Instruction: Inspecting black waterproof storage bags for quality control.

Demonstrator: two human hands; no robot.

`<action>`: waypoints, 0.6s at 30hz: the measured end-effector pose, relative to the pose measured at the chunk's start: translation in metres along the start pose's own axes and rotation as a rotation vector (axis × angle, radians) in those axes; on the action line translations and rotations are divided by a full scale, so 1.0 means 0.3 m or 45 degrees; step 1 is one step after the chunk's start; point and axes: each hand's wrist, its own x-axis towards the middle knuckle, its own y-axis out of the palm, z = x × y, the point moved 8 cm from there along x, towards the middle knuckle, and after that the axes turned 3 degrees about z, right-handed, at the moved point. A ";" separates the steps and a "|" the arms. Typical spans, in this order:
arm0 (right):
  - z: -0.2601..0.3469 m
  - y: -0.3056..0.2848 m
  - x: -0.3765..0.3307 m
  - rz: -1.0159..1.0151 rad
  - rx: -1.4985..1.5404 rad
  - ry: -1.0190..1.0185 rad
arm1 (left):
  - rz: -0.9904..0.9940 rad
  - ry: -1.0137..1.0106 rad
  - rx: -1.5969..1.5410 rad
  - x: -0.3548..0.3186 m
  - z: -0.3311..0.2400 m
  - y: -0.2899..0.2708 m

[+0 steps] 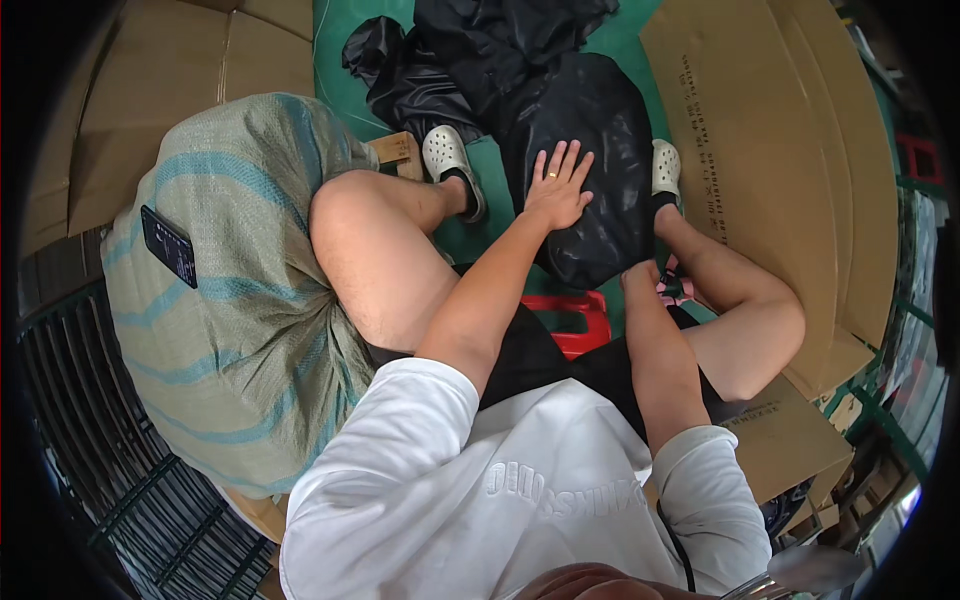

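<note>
A bulging bundle of shiny black material [610, 120] lies between my feet; I cannot tell if it is a bag or a garment. My left hand [562, 188] rests flat on top of it, fingers spread, with a ring on one finger. At the bundle's near right end is my right hand [640, 274], its fingers hidden behind the material. Just beside that hand shows a pink and black object [676, 287], mostly covered by my arm and leg. More loose, crumpled black material [430, 75] spreads out beyond the bundle.
To my left a stuffed woven sack [230, 330] with blue-green stripes bears a dark phone [169, 246]. A large cardboard box [770, 170] stands on the right, another cardboard panel [190, 90] at the far left. Red plastic [580, 322] shows between my legs, above the green floor [485, 180].
</note>
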 end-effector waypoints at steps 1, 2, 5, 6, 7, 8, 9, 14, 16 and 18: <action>0.038 -0.014 -0.006 -0.087 -0.090 -0.044 | -0.014 -0.005 -0.013 -0.003 0.001 -0.006; 0.090 -0.046 -0.008 -0.174 -0.179 -0.086 | -0.200 0.057 -0.048 -0.020 -0.013 -0.046; 0.175 -0.151 -0.101 -0.425 -0.466 -0.194 | -0.628 -0.496 -0.361 -0.146 0.070 -0.155; 0.277 -0.119 -0.172 -0.395 -0.453 -0.536 | -0.907 -0.788 -0.384 -0.233 0.121 -0.110; 0.388 -0.041 -0.345 -0.331 -0.432 -0.885 | -1.205 -1.096 -0.387 -0.357 0.181 -0.033; 0.413 -0.023 -0.392 -0.329 -0.422 -0.894 | -1.295 -1.374 -0.500 -0.432 0.190 0.063; 0.473 0.008 -0.457 -0.310 -0.545 -1.274 | -1.160 -1.571 -0.744 -0.470 0.144 0.131; 0.422 0.173 -0.671 0.164 -0.979 -1.931 | -0.795 -1.411 -0.851 -0.513 -0.025 0.272; 0.343 0.188 -0.593 0.326 -1.219 -1.789 | -0.623 -1.678 -1.667 -0.520 -0.042 0.410; 0.316 0.208 -0.593 0.393 -1.324 -1.742 | -0.816 -1.603 -2.106 -0.509 0.027 0.506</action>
